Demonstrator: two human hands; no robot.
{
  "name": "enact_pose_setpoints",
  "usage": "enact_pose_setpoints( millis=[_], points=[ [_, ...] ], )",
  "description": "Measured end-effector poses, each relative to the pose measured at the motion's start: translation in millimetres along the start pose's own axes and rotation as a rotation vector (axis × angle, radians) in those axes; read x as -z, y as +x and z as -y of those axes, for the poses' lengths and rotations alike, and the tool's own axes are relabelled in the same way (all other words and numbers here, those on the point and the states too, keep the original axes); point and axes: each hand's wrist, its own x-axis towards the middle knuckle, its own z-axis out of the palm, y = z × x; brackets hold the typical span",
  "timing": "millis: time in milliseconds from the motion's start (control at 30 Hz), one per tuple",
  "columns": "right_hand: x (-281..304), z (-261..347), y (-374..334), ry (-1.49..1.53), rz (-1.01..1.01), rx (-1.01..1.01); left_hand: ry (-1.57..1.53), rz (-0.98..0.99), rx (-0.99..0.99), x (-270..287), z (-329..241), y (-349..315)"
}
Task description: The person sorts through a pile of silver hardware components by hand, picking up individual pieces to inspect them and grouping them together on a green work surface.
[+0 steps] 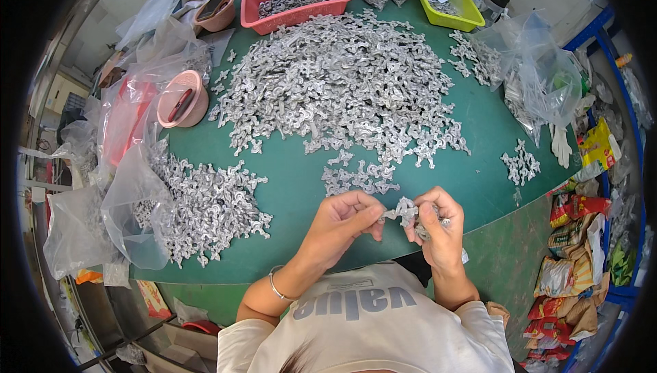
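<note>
Above the table's near edge, my left hand (341, 226) pinches one end of a small silver-grey metal casting (404, 209) between thumb and fingers. My right hand (440, 233) closes around the casting's other side, with more silver pieces showing between its fingers. Just beyond my hands lies a small cluster of similar castings (359, 178). A large heap of these castings (342, 79) covers the middle of the green table (294, 215). To the left, another pile (212, 209) spills beside a clear plastic bag (140, 215).
At the back stand a red tray (250, 5) of dark metal parts and a yellow-green basket (445, 18). A pink basket (198, 103) holds a red-and-black tool. Clear bags (540, 65) and a small group of castings (521, 165) lie right, near a blue rack (633, 133).
</note>
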Motion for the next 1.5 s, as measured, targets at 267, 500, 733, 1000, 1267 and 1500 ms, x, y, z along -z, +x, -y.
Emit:
enact_pose_setpoints(
  millis=[267, 500, 733, 1000, 1267, 1500],
  points=[
    [3.0, -6.9, 5.3, 0.026, 0.026, 0.149, 0.905, 0.017, -0.661, -15.4, -0.2, -9.9],
    [1.7, -8.6, 4.2, 0.188, 0.054, 0.071, 0.88, 0.013, -0.664, -16.6, 0.3, -12.0],
    [0.2, -9.5, 7.0, 0.164, 0.069, 0.049, 0.751, 0.0, -0.567, -19.1, -0.2, -11.0],
    [-3.1, -23.3, 13.9, 0.117, -0.045, -0.099, 0.112, -0.012, 0.049, 2.5, 26.0, 5.3],
    [32.1, -34.4, 30.2, 0.849, -0.108, -0.271, 1.295, -0.149, -0.449, 12.8, 33.4, 16.3],
    [61.9, -23.9, 37.8, 0.608, -0.227, -0.077, 1.789, -0.187, -0.411, 61.1, 58.8, 20.6]
  ],
)
